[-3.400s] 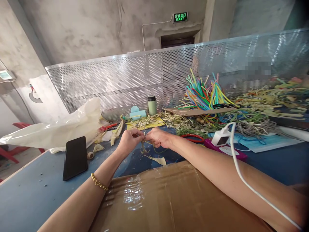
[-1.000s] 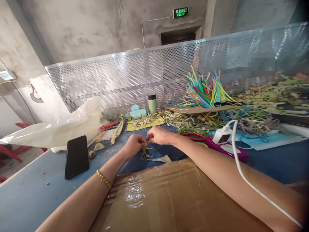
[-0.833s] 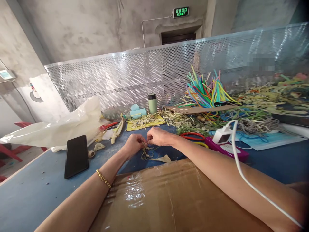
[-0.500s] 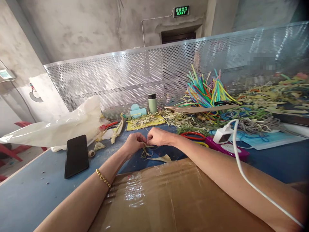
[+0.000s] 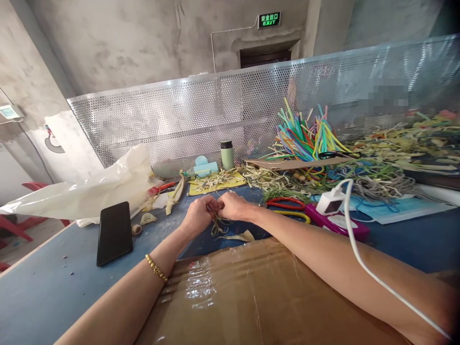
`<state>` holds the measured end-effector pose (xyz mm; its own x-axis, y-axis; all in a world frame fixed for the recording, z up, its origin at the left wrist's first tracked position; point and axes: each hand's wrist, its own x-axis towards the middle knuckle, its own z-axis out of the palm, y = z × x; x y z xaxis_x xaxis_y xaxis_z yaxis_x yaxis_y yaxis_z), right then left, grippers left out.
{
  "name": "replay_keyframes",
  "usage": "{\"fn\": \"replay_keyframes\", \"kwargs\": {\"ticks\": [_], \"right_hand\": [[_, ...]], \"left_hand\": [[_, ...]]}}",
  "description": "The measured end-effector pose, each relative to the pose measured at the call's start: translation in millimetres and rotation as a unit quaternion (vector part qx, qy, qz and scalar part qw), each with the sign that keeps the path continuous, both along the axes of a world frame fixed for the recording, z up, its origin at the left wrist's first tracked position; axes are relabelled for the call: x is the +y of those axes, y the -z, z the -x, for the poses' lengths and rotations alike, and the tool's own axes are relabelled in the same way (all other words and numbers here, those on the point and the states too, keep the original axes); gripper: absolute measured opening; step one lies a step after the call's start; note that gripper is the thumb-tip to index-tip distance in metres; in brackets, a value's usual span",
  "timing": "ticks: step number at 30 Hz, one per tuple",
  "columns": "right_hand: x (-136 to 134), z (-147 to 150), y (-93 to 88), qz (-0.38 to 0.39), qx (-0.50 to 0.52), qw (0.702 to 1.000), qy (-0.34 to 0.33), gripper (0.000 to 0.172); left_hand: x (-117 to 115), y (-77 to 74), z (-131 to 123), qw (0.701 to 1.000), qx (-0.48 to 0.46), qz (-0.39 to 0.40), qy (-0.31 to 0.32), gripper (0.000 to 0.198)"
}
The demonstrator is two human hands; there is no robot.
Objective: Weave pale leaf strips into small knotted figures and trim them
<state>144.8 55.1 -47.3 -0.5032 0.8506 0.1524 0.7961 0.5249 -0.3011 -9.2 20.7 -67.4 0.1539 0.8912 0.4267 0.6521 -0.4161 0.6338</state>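
A: Status on the hands?

B: Both in close, fingertips nearly meeting. Left hand (image 5: 199, 213) pinched on a bundle of thin strands (image 5: 217, 229), gold bead bracelet (image 5: 156, 268) on that wrist. Right hand (image 5: 233, 207) also closed, fingertips on the same strands from the other side. Exact finger grip hidden, too small to make out.

A: Where's the bundle sitting?

B: Top in the fingertips, loose ends hanging below them, over the blue worktop (image 5: 46, 292). Just past the far edge of the cardboard (image 5: 230, 297) between the forearms. Pale curled strip (image 5: 242, 236) lies right below the bundle, near that edge.

A: Left side?

B: Black phone (image 5: 114, 233) lying flat, small round ring (image 5: 136, 229) just beside it. Farther back, a crumpled plastic sheet (image 5: 104, 184) and something with red handles (image 5: 160, 188).

A: Beyond the hands?

B: Yellow sheet (image 5: 235, 181) with dry scraps on it. Green bottle (image 5: 227, 157) upright behind that, light-blue roll (image 5: 206, 168) to its left.

A: And right?

B: Red loop (image 5: 287, 207) near the right wrist, then a purple box (image 5: 328, 224) with a white charger (image 5: 329, 201) on it; white cable (image 5: 359, 261) runs from the charger across the right forearm. Multicoloured sticks (image 5: 305, 136) fanned out behind. Blue face mask (image 5: 406, 211) farther right, beside tangled cord (image 5: 383, 186).
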Motion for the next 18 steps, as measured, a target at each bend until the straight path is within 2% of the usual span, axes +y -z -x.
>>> {"fn": "replay_keyframes", "kwargs": {"ticks": [4, 8, 18], "right_hand": [[0.0, -0.1, -0.3, 0.041, 0.015, 0.999, 0.012, 0.021], [-1.3, 0.2, -0.2, 0.083, 0.042, 0.995, 0.028, 0.019], [-8.3, -0.1, -3.5, 0.138, 0.113, 0.984, -0.003, 0.016]], "left_hand": [[-6.8, -6.2, -4.5, 1.0, 0.009, 0.003, -0.025, 0.021], [-6.9, -6.1, -5.5, 0.999, 0.021, 0.011, -0.043, 0.024], [-4.0, -6.4, -3.7, 0.994, 0.091, -0.003, -0.065, 0.022]]}}
